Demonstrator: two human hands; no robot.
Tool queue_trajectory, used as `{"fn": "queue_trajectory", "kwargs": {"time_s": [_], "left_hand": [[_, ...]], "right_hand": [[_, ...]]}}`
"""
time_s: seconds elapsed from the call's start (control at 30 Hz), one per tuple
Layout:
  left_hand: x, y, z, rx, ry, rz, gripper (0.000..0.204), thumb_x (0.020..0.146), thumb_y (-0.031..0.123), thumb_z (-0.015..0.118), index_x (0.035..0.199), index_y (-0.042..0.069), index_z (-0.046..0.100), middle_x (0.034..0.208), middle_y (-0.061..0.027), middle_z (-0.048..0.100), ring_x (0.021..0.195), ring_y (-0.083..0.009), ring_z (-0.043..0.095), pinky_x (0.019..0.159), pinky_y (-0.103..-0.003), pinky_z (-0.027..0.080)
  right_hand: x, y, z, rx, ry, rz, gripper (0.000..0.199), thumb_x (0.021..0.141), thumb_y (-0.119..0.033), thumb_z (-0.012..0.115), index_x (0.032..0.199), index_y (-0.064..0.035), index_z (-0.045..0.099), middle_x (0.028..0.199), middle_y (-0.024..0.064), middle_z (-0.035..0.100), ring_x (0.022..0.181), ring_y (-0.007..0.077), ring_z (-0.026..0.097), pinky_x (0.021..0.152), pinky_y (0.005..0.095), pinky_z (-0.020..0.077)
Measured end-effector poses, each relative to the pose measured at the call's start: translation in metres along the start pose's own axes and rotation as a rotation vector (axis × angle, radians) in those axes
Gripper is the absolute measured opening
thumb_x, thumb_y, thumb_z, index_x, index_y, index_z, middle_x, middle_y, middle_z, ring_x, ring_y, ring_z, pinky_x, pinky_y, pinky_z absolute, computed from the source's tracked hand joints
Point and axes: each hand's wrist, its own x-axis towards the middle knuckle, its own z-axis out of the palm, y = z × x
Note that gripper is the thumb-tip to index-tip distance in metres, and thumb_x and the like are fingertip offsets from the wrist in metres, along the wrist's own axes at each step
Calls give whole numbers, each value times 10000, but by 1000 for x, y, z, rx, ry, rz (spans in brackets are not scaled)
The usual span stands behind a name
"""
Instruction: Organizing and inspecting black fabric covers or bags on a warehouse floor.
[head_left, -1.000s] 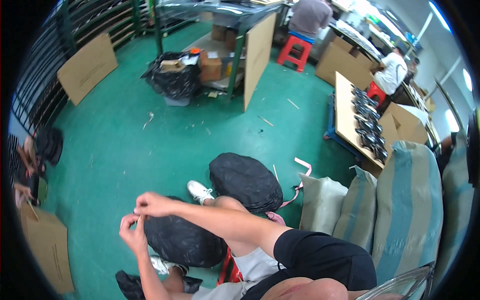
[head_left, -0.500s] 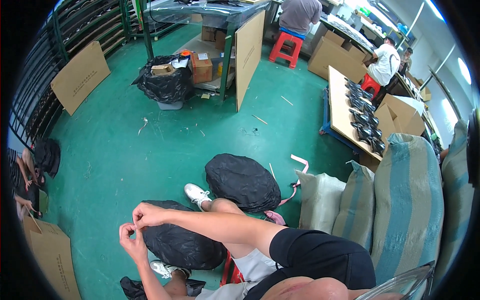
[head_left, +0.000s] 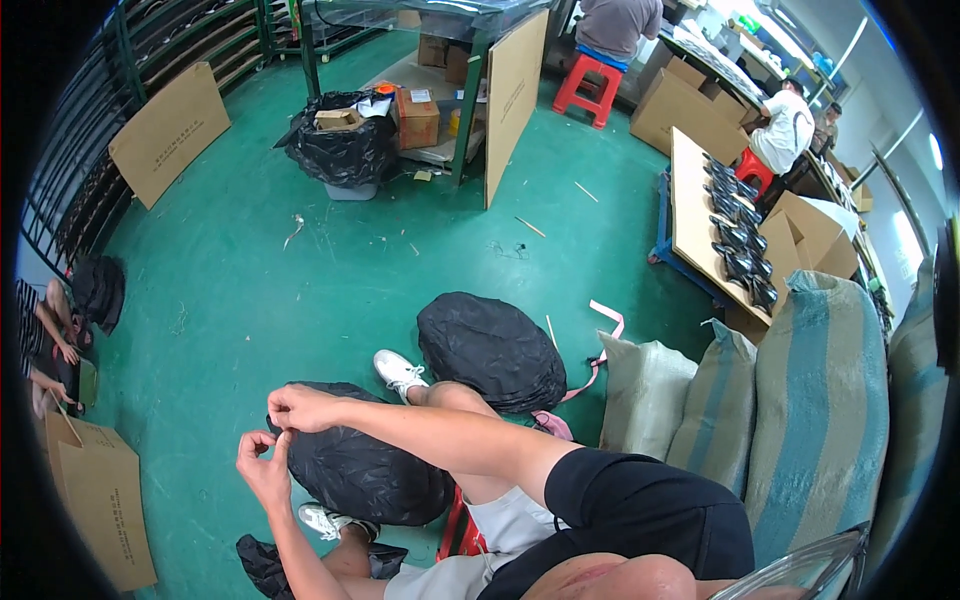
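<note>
While the person sits low over a green floor, both bare hands meet at the upper left edge of a black plastic bag that rests against their legs. The right hand reaches across from the right with its grip pinched, fingertips drawn together on what looks like the bag's gathered edge; the item between them is too small to tell for sure. The left hand rises from the lower edge, palm turned up, thumb and forefinger nearly closed and touching the right hand's fingertips at the same spot. Whether it truly clamps anything cannot be told.

This bag is full, rounded and crinkled, with a dull sheen. A second black bag, equally stuffed and wrinkled, lies just beyond it toward the middle of the floor, beside a white shoe. A pink strap curls on the floor next to that bag.

To the right, woven sacks striped in grey and teal stand upright, close together. A flat brown cardboard sheet leans at the lower left of the floor, and another cardboard sheet leans at the upper left by a metal rack. Farther back, a bin lined in black plastic holds scraps, and a red stool stands near a seated person.
</note>
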Motion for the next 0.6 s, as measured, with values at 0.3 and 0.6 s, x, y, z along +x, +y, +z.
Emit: {"fn": "queue_trajectory", "kwargs": {"time_s": [0.3,0.6], "left_hand": [[-2,-1,-7,6,8,-24,251,743,61,791,730,12,546,744,-37,578,681,-122,495,640,-269,422],[-3,1,-4,29,10,-4,249,763,91,784,731,10,550,731,-40,575,682,-136,496,645,-282,421]], "right_hand": [[5,-8,3,-16,159,-3,277,1011,-223,436,802,-43,452,619,23,493,513,128,503,497,332,413],[14,3,-6,334,344,-3,375,1016,-276,470,696,-85,424,546,-20,418,410,90,407,385,277,334]]}}
